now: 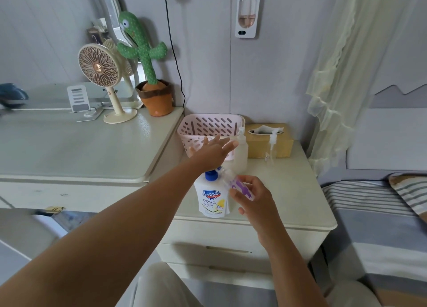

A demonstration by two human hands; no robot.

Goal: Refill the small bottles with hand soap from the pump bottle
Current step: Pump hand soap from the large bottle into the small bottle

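A white Safeguard pump bottle with a blue pump head stands near the front of the cream nightstand. My left hand lies flat on top of its pump, fingers straight. Beside the pump's spout my right hand grips a small clear bottle with a purple label, tilted with its open mouth toward the spout. A taller translucent bottle with a white pump stands just behind. Its level is hard to read.
A pink slotted basket sits at the back of the nightstand, next to a yellow tissue box and a loose white pump part. A desk to the left carries a fan and a cactus toy. A bed lies at the right.
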